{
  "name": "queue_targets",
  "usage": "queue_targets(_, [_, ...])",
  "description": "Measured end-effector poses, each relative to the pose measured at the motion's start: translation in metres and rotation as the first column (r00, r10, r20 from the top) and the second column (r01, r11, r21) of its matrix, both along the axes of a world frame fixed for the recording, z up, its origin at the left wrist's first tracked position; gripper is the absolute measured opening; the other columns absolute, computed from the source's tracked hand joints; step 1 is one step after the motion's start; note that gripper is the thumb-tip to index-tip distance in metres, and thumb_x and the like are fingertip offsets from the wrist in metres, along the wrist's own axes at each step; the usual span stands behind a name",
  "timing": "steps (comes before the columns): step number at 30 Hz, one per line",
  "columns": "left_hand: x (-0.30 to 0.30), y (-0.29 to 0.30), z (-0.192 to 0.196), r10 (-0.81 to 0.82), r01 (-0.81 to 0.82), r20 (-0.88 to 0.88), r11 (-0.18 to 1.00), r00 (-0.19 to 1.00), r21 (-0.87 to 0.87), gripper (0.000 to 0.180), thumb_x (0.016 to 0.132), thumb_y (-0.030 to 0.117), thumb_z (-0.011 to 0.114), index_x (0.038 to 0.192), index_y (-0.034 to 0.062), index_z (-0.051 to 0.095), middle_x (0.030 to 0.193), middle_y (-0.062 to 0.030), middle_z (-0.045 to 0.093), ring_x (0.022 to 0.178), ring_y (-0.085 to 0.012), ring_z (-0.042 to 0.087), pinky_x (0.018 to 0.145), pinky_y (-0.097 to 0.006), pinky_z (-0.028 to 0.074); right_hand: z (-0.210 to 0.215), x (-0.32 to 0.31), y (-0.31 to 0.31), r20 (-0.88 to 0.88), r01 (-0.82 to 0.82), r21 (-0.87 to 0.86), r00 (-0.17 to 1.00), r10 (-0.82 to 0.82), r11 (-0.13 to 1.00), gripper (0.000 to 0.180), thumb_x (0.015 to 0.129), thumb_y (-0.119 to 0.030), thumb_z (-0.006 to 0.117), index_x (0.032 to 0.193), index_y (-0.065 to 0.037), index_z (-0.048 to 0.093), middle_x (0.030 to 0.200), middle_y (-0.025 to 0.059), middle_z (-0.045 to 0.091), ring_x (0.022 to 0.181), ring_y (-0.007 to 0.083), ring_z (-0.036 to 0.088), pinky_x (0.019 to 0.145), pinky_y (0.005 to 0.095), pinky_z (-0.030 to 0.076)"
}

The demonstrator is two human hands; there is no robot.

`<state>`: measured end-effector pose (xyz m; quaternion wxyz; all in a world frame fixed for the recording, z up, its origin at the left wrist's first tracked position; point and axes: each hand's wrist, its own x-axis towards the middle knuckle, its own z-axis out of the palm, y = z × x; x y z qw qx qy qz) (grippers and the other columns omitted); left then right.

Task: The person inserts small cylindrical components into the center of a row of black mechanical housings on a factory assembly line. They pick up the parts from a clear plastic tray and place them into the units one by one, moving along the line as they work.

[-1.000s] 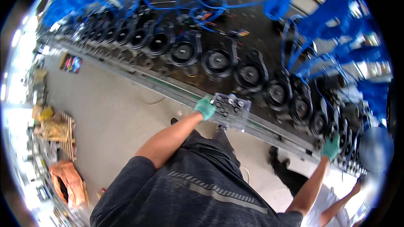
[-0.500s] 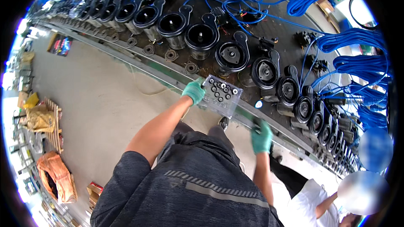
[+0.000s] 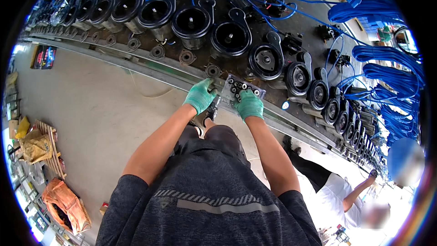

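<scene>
A clear plastic tray [image 3: 227, 92] with several small black-and-silver ring-shaped parts [image 3: 244, 86] sits at the near edge of the workbench. My right hand [image 3: 250, 105], in a green glove, reaches into it, fingertips bent down among the rings; what they pinch is hidden. Left of the tray, my gloved left hand [image 3: 199, 96] has its fingers curled with the thumb close to them, and I cannot make out what is in it. Just beyond it lies a round metal flange [image 3: 213, 70]. Behind stand black-rimmed motor housings [image 3: 231, 38], some with upright shafts, others with a metal plate inside.
More flanges [image 3: 186, 57] line the bench's near side. Coiled blue cables [image 3: 382, 54] and wired black parts lie at the far right. A metal rail [image 3: 150, 74] runs along the front. A person in white [image 3: 337, 196] is at lower right; an orange sack [image 3: 66, 205] lies at lower left.
My right hand has moved left and up from beside the bench into the tray. My left hand has let go of the tray's edge and curled beside it. The view has shifted slightly.
</scene>
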<state>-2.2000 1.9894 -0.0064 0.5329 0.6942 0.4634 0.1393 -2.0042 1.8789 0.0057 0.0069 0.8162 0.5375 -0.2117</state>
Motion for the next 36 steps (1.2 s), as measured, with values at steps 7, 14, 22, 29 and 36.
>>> queue_targets(7, [-0.029, 0.03, -0.012, 0.045, 0.048, -0.256, 0.938, 0.966, 0.343, 0.038, 0.089, 0.009, 0.067, 0.127, 0.0032, 0.064, 0.12, -0.0176, 0.067, 0.106, -0.037, 0.066, 0.091, -0.043, 0.053, 0.015, 0.007, 0.02, -0.284, 0.098, 0.124, 0.957, -0.059, 0.987, 0.028, 0.087, -0.033, 0.069, 0.1, -0.008, 0.073, 0.102, 0.0189, 0.072, 0.095, 0.0384, 0.069, 0.083, 0.0482, 0.055])
queue_targets(14, [-0.022, 0.038, -0.001, -0.121, 0.278, -0.337, 0.839, 0.934, 0.468, 0.045, 0.084, 0.01, 0.068, 0.129, 0.0066, 0.064, 0.138, -0.016, 0.057, 0.116, -0.0382, 0.061, 0.1, -0.047, 0.05, 0.014, -0.027, 0.117, -0.432, 0.111, 0.015, 0.897, -0.094, 0.994, 0.027, 0.089, -0.03, 0.067, 0.105, -0.009, 0.074, 0.109, 0.0198, 0.072, 0.102, 0.0392, 0.069, 0.088, 0.0461, 0.054])
queue_targets(22, [-0.026, 0.048, 0.01, -0.282, 0.472, -0.452, 0.79, 0.846, 0.391, 0.057, 0.087, 0.014, 0.066, 0.143, 0.0093, 0.052, 0.149, -0.0145, 0.05, 0.125, -0.0377, 0.055, 0.104, -0.048, 0.047, 0.004, -0.028, 0.145, -0.274, 0.073, -0.185, 0.954, -0.123, 0.98, 0.034, 0.092, -0.037, 0.067, 0.113, -0.011, 0.074, 0.116, 0.0192, 0.071, 0.112, 0.0386, 0.066, 0.095, 0.0459, 0.054])
queue_targets(29, [-0.027, 0.058, 0.005, -0.342, 0.574, -0.52, 0.719, 0.783, 0.391, 0.057, 0.088, 0.016, 0.065, 0.144, 0.0127, 0.054, 0.15, -0.0147, 0.049, 0.119, -0.0353, 0.058, 0.099, -0.046, 0.049, -0.008, -0.023, 0.154, -0.253, 0.071, -0.221, 0.959, -0.127, 0.973, 0.035, 0.089, -0.036, 0.071, 0.111, -0.01, 0.074, 0.116, 0.0202, 0.071, 0.11, 0.0402, 0.066, 0.095, 0.0466, 0.054])
queue_targets(36, [-0.027, 0.068, 0.004, -0.389, 0.625, -0.54, 0.689, 0.747, 0.368, 0.061, 0.085, 0.015, 0.066, 0.144, 0.016, 0.054, 0.151, -0.0145, 0.048, 0.118, -0.0348, 0.058, 0.099, -0.045, 0.05, -0.019, -0.023, 0.154, -0.196, 0.064, -0.198, 0.975, -0.103, 0.978, 0.038, 0.087, -0.035, 0.073, 0.112, -0.006, 0.072, 0.11, 0.0208, 0.072, 0.103, 0.0394, 0.068, 0.09, 0.0447, 0.055])
